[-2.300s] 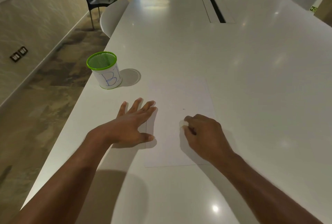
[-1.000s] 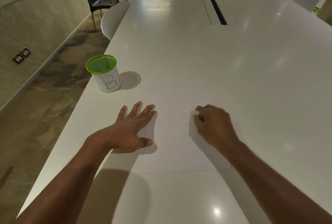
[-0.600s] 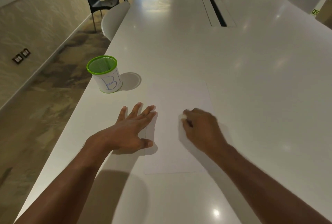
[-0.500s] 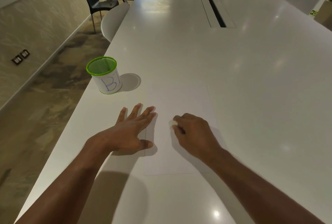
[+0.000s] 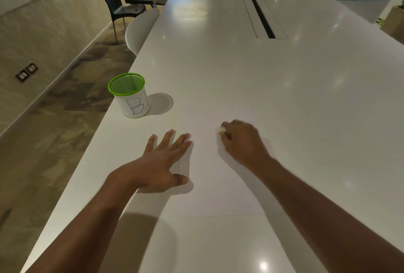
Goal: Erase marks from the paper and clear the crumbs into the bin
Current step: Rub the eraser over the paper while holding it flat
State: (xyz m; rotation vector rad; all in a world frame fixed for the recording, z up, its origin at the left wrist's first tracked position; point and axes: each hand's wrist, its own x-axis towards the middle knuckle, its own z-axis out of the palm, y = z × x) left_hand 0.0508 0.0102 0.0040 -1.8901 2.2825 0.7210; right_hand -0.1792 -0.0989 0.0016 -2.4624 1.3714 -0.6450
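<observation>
Erasing step in hand, judging by the pose. Nearest: paper (image 5: 218, 185) lies flat on the white bench (image 5: 306, 97), its near edge set back from the person. Left hand (image 5: 161, 163) is flat, fingers spread, palm down across the sheet's left edge, half on paper and half on bench, pinning it. Right hand (image 5: 242, 141) is further up the sheet, grip pinched on a small white eraser (image 5: 220, 129), which is pressed to the paper. Hand is motion-blurred, so likely mid-stroke.

No marks or crumbs resolvable on the sheet; too faint or too small to tell.

Bin (image 5: 130, 95), green rim, white wrap with blue lettering, stands upright beyond the left hand, apart from the sheet's far left corner and close to the bench's left edge.

Next call, my read: finish rubbing, then sweep crumbs left toward the bin. Needs the pin kept on, or the sheet slides. Risk: bin sits near the drop-off, so a hard sweep could send crumbs to the floor.

Open room: bench right of and beyond the sheet is bare up to the cable slot (image 5: 262, 18). Chairs (image 5: 118, 3) far left, out of the way.
</observation>
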